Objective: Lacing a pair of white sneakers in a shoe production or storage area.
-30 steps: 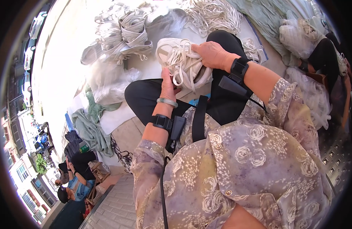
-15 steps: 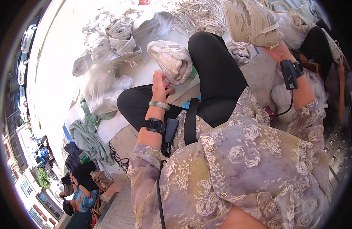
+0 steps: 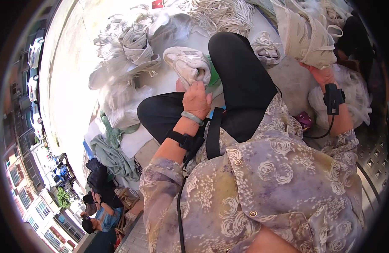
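A pale sneaker (image 3: 187, 63) lies between my black-trousered legs, its folded opening toward me. My left hand (image 3: 196, 101) is at its near end, fingers together and curled on the edge, the fingertips partly hidden; the thumb stands apart. Over to the right, my right hand (image 3: 320, 76) holds up a beige sneaker (image 3: 305, 38) by its lower end, with its straps and a loop hanging out. The palm and some fingers of that hand are hidden behind the shoe. Just left of the raised shoe sits another pale shoe (image 3: 266, 49) with bunched laces.
A heap of pale laced shoe pieces (image 3: 127, 42) lies at the far left, beside a pile of white laces (image 3: 217, 17). Clear plastic bags (image 3: 122, 105) and a green cloth (image 3: 112, 154) are at the left. A seated person (image 3: 104, 215) is at the lower left.
My left hand has moved from beside the pale sneaker onto its near edge and turned back-up. My right hand, with the beige sneaker, has shifted slightly right and down.
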Tool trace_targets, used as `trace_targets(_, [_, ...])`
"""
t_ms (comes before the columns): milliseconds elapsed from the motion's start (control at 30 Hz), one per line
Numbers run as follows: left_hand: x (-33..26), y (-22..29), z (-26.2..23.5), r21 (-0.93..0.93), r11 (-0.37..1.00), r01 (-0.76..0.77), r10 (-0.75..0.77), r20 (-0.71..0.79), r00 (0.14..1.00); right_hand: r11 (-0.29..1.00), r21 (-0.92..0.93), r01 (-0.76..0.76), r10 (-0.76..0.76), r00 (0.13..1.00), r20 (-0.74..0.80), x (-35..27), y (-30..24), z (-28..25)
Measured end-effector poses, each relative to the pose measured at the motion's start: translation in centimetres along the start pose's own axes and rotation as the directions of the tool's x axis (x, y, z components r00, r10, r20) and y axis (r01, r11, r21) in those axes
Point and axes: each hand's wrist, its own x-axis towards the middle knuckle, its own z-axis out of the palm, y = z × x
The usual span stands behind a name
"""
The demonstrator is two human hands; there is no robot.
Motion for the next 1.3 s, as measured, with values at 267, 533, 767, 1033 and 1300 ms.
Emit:
trace_targets(267, [1.9, -3.1, -0.8, 0.279, 0.947, 0.159, -0.186, 0.072, 0.98, 0.998, 0.054, -0.025, 0.03, 0.994, -0.106, 0.0, 0.3, 1.5])
trace_targets(533, [2.4, -5.2, 2.3, 0.35, 0.935, -0.059, 0.086, -0.062, 0.994, 0.985, 0.078, 0.153, -0.137, 0.974, -0.178, -1.2, 3.0, 4.1])
trace_targets(767, [2.7, -7.5, 3.3, 0.313, 0.948, 0.049, -0.05, -0.005, 0.999, 0.706, -0.656, 0.267, -0.343, 0.939, 0.012, -3.8, -0.4, 6.6])
trace_targets(1033, [3.2, -9.2, 3.3, 0.325, 0.944, 0.057, -0.074, 0.042, 0.996, 0.274, -0.882, 0.384, -0.481, 0.849, 0.22, -4.6, 0.4, 8.1])
trace_targets(1300, [2.9, -7.1, 2.2, 0.301, 0.946, 0.122, -0.172, 0.146, 0.974, 0.305, -0.926, -0.224, -0.156, 0.947, -0.281, -4.1, 6.7, 3.0])
